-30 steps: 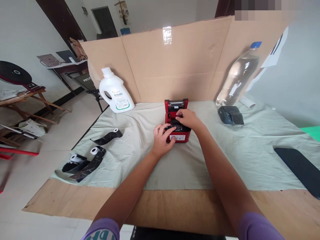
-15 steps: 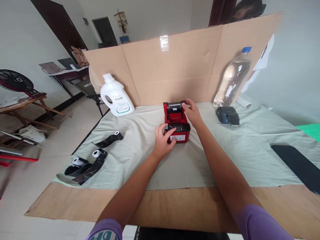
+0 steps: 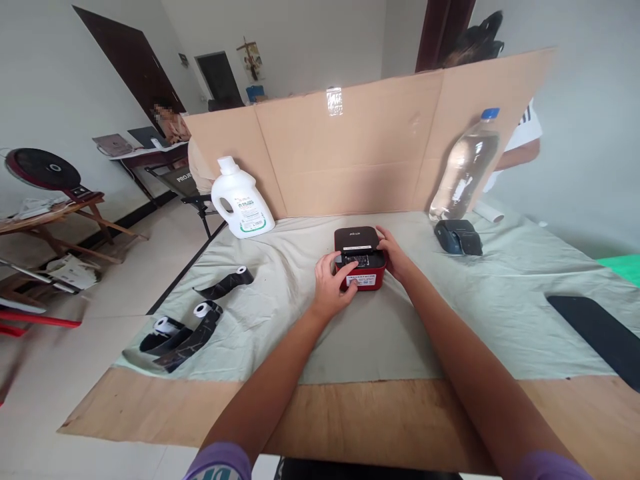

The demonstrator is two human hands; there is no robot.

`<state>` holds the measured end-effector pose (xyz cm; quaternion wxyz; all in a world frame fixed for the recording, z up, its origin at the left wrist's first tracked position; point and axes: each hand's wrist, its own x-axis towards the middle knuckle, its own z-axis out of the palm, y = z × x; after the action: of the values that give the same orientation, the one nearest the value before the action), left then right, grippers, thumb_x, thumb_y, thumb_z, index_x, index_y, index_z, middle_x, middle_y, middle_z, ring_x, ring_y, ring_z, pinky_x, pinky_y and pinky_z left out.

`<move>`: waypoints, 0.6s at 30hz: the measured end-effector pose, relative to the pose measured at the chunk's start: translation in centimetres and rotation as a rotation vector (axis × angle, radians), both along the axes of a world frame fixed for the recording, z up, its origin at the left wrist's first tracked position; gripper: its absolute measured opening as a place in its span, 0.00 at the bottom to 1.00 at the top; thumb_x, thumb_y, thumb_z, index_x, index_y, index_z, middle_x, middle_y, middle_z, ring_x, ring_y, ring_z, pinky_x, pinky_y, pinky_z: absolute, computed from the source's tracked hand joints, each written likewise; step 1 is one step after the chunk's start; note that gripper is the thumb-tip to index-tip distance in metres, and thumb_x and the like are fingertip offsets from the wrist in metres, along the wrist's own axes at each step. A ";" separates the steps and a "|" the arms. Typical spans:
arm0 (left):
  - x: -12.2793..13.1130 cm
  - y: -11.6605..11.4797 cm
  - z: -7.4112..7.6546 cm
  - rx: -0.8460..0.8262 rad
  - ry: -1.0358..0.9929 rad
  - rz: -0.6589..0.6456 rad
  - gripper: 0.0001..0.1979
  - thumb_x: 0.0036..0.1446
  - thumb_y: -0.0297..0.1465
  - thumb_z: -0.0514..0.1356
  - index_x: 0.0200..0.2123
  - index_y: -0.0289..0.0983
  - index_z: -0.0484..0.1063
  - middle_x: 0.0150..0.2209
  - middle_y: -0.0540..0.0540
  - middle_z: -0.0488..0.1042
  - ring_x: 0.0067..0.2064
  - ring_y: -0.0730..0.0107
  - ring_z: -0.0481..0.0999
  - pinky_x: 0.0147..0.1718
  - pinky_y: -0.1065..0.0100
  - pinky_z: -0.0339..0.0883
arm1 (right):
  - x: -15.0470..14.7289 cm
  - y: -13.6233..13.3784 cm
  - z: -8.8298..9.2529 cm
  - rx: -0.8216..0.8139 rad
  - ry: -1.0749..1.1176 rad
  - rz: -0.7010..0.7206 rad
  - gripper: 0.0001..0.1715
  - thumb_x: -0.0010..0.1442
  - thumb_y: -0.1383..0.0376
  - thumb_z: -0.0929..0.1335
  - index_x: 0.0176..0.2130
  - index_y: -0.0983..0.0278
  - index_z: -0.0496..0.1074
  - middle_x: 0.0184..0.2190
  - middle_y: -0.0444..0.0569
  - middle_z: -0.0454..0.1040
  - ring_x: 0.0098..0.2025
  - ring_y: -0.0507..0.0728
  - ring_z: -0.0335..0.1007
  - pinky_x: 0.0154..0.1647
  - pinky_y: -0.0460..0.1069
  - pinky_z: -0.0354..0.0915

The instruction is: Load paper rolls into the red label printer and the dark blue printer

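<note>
A small red thermal label printer [image 3: 357,237] stands on the cloth, its black lid down over the red body. My left hand [image 3: 330,288] grips its front left corner, thumb low by the white front label and index finger on the black front top. At the right side, my right hand [image 3: 394,255] holds the lid and body edge, its fingertips partly hidden behind the printer. Off to the left lie black rolls with white cores: one roll [image 3: 231,281] partly unwound, a second roll [image 3: 203,320] and a third roll [image 3: 167,333] nearer the front.
A cardboard sheet [image 3: 350,160] stands behind. A white jug [image 3: 245,203] leans back left; a clear bottle [image 3: 465,167] and a dark small device [image 3: 457,237] are back right. A black phone [image 3: 597,337] lies at right. Other people are beyond the cardboard.
The printer's lid has swung down from upright to shut. My right hand has come down with it to the printer's right side; my left hand stays on the front corner.
</note>
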<state>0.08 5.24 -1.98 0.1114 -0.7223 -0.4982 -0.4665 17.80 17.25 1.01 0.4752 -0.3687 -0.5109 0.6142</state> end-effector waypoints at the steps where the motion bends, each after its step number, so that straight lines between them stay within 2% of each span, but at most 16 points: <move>1: -0.1 0.0 0.0 -0.002 -0.002 -0.011 0.20 0.59 0.33 0.60 0.55 0.43 0.76 0.64 0.37 0.59 0.64 0.50 0.60 0.63 0.49 0.57 | 0.1 -0.2 -0.1 -0.049 0.071 0.035 0.41 0.42 0.63 0.66 0.57 0.50 0.65 0.53 0.42 0.73 0.53 0.62 0.70 0.55 0.59 0.68; 4: -0.6 0.0 0.3 -0.036 -0.020 -0.028 0.25 0.63 0.38 0.57 0.62 0.41 0.68 0.68 0.36 0.58 0.66 0.49 0.60 0.63 0.49 0.55 | 0.2 -0.7 -0.2 -0.054 0.172 0.114 0.38 0.45 0.61 0.68 0.57 0.50 0.66 0.55 0.41 0.74 0.55 0.62 0.70 0.59 0.59 0.66; 6: -1.1 0.0 0.4 -0.076 -0.051 -0.031 0.28 0.66 0.40 0.53 0.66 0.40 0.62 0.67 0.36 0.62 0.65 0.50 0.62 0.63 0.50 0.55 | 0.4 -0.8 -0.3 -0.058 0.175 0.140 0.37 0.47 0.60 0.69 0.58 0.50 0.66 0.55 0.40 0.75 0.55 0.63 0.70 0.61 0.60 0.65; 9: -1.9 0.0 0.5 -0.136 -0.123 -0.071 0.27 0.70 0.40 0.48 0.68 0.39 0.59 0.63 0.37 0.69 0.61 0.54 0.67 0.61 0.53 0.58 | 0.5 -0.7 -0.4 -0.059 0.161 0.154 0.36 0.46 0.60 0.70 0.56 0.51 0.67 0.54 0.40 0.75 0.56 0.63 0.71 0.60 0.61 0.65; 13: -2.5 0.3 0.7 -0.183 -0.243 -0.127 0.25 0.71 0.37 0.46 0.68 0.39 0.59 0.61 0.39 0.72 0.56 0.59 0.74 0.57 0.57 0.62 | 0.4 -0.3 -0.6 -0.048 0.167 0.149 0.35 0.43 0.63 0.68 0.53 0.53 0.70 0.52 0.41 0.77 0.54 0.63 0.71 0.56 0.59 0.68; 18: -2.6 0.9 0.6 -0.186 -0.336 -0.087 0.20 0.71 0.33 0.45 0.61 0.40 0.65 0.55 0.42 0.77 0.53 0.61 0.76 0.54 0.58 0.65 | 0.5 -0.1 -0.9 -0.045 0.163 0.162 0.34 0.42 0.64 0.68 0.52 0.53 0.71 0.52 0.40 0.76 0.55 0.63 0.70 0.56 0.58 0.68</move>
<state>-2.50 6.13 -1.34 -0.0608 -0.6622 -0.5192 -0.5370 18.27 17.20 0.06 0.4557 -0.2856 -0.4850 0.6896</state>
